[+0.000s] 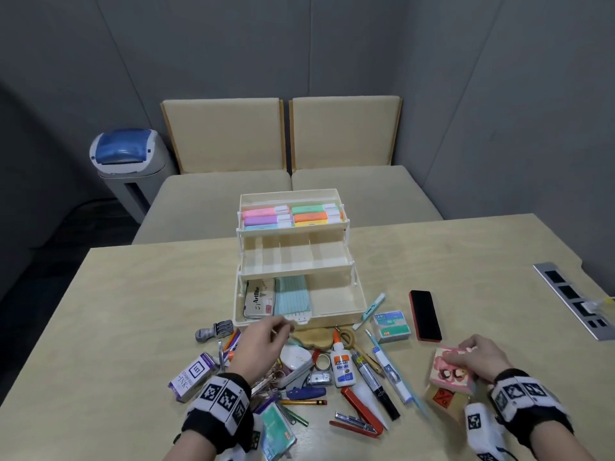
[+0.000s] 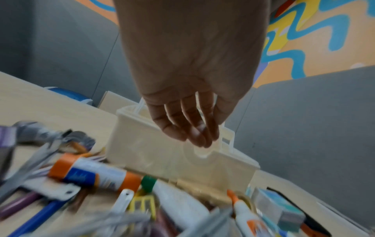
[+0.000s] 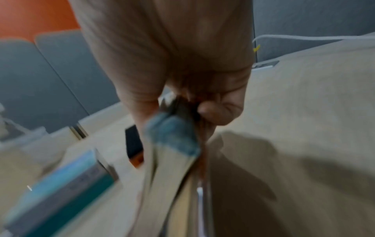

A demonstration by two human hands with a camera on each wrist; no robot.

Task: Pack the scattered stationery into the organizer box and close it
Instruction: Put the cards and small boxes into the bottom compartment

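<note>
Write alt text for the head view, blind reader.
An open cream three-tier organizer box stands on a table behind scattered stationery; the left hand hovers at its front, and the right hand grips a pink note block.

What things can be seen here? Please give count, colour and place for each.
box: 1, cream, open, table middle
highlighters: several, pastel, top tray
ink pad tin: 1, silver, box bottom, left
glue bottle: 1, white, orange cap, in pile
stapler: 1, red, near edge of pile
pencil: 1, orange, in pile
ink carton: 1, purple-white, pile left
eraser: 1, black-red, right of box
staples: 1 box, teal
chairs: 2, beige, behind table
bin: 1, grey-blue, left
left hand: over pile
right hand: holds pink block
</note>
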